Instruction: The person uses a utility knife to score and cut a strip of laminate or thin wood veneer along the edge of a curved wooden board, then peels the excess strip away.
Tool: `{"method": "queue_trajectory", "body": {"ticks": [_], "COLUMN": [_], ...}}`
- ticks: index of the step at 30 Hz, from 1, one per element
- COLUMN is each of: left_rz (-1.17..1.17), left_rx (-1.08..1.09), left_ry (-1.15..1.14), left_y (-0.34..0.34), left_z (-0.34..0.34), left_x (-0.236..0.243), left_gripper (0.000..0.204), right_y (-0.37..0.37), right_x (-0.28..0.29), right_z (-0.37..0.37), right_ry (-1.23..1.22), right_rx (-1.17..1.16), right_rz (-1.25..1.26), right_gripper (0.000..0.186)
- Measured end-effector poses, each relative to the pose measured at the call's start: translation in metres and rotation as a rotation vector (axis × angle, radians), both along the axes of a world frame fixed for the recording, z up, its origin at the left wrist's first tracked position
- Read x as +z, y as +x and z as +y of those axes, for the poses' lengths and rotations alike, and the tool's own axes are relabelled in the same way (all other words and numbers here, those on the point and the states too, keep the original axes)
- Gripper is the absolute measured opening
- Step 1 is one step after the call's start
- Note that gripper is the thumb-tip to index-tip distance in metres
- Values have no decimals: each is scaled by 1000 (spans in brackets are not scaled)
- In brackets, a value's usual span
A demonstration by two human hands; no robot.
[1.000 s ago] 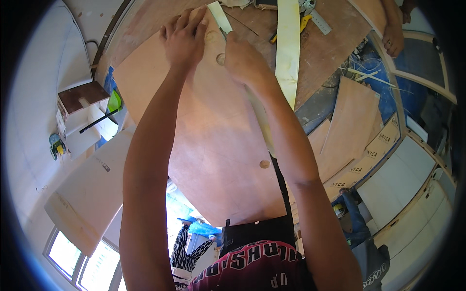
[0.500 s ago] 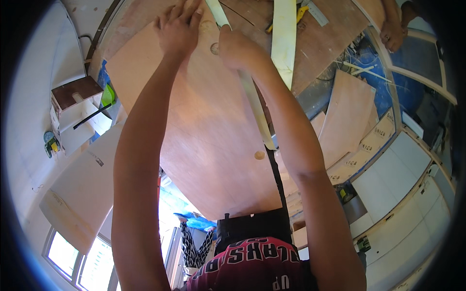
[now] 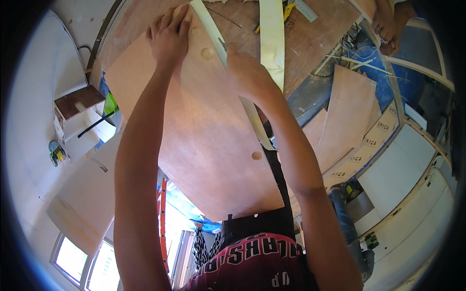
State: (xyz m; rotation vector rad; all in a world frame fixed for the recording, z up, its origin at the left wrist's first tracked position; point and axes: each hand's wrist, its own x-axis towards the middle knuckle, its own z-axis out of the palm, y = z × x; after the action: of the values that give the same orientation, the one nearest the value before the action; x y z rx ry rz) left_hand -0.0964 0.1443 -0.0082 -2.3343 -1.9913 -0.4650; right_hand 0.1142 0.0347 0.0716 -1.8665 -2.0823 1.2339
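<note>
A large light-brown plywood panel point(image 3: 213, 160) with round holes lies before me. My left hand point(image 3: 167, 41) rests flat on its far left part, fingers stretched out and slightly apart. Along the panel's right edge runs a narrow pale-yellow strip point(image 3: 208, 23). My right hand point(image 3: 248, 70) is closed beside this strip, and a thin grey blade-like tip point(image 3: 222, 42) sticks out past its fingers onto the strip. The rest of that tool is hidden in the hand. Just to the right lies a wider cream strip point(image 3: 272, 43).
A yellow-handled tool point(image 3: 289, 11) and a metal ruler point(image 3: 307, 9) lie at the far side. Another person's hands point(image 3: 384, 25) show at far right. Plywood offcuts point(image 3: 347, 106) lie right. An orange ladder point(image 3: 163, 223) and another person's patterned trousers point(image 3: 200, 245) appear near.
My right hand has drawn nearer along the strip, uncovering more of it and the blade-like tip. The left hand has shifted slightly left. Another person's jeans have come into view at lower right.
</note>
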Motion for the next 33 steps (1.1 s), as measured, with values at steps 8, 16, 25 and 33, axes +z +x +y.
{"method": "queue_trajectory", "body": {"ticks": [8, 16, 25, 33], "left_rz": [5, -9, 31, -18], "left_rx": [-5, -22, 18, 2], "left_ry": [30, 44, 19, 17], "left_y": [-3, 2, -3, -1], "left_z": [-5, 3, 1, 1], "left_x": [-2, -6, -8, -6], "left_gripper": [45, 44, 45, 44], "right_y": [-16, 11, 13, -32], "right_x": [-21, -27, 27, -40], "right_z": [12, -61, -58, 50], "right_ry": [-54, -189, -159, 178], "right_rx": [-12, 53, -36, -127], "right_rz": [46, 24, 35, 122], "right_gripper": [23, 23, 25, 30]}}
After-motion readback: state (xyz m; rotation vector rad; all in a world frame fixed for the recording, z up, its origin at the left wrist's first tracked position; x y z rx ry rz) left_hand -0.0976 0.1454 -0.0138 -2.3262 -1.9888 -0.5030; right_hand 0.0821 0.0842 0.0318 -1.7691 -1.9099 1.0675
